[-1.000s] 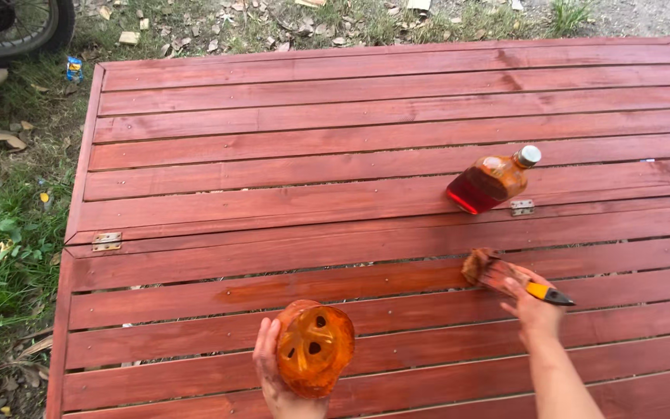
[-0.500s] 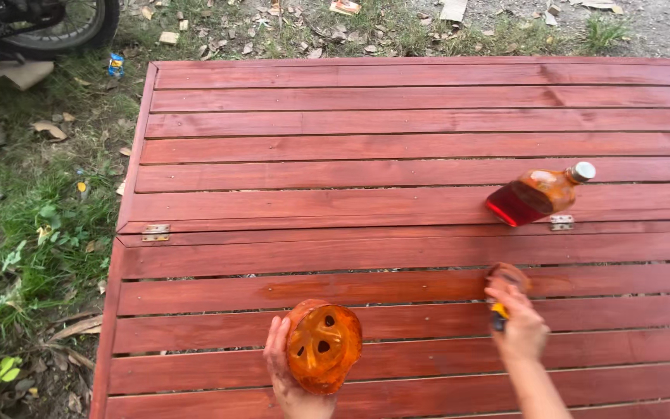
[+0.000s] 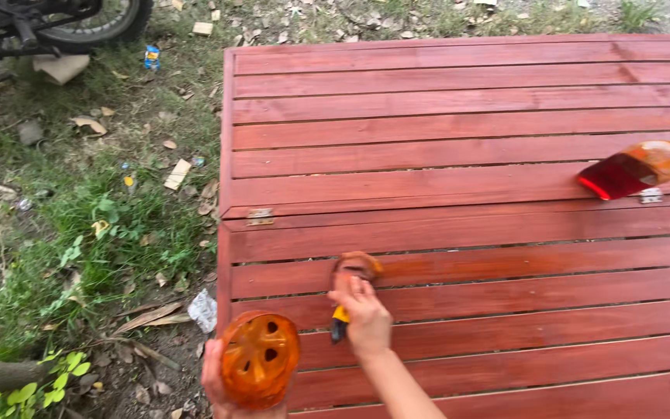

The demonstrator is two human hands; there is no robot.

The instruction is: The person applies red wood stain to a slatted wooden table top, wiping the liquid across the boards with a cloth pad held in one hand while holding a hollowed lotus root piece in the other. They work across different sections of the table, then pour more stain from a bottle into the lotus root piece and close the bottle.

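The person is working on a big slatted wooden panel (image 3: 467, 155) lying flat on the ground outside, stained red-brown, with small metal hinges (image 3: 260, 216) along one slat. The right hand (image 3: 366, 314) is closed around a paintbrush (image 3: 350, 283) with a yellow-and-black handle, and the bristles are pressing on a slat near the panel's left edge. A brighter, wet-looking orange streak (image 3: 459, 268) is running along that slat to the right of the brush.

The left hand (image 3: 219, 380) is cupping a small orange container (image 3: 260, 358) from underneath, fingers wrapped round it, holding it just off the panel's near left corner over the dirt. It's tilted toward the camera, so the stain-coated inside is showing. Can't tell how much liquid is in there.

Further right, well apart from both hands, a clear bottle (image 3: 637, 167) of dark red stain is lying on its side on the slats.

What could go sideways: that container is tilting a lot, so anything left in it could be dripping onto the grass (image 3: 79, 256) or the wrist. The bottle looks capped but could roll. And the brush is right at the edge, so stain could run down the side and leave drips.
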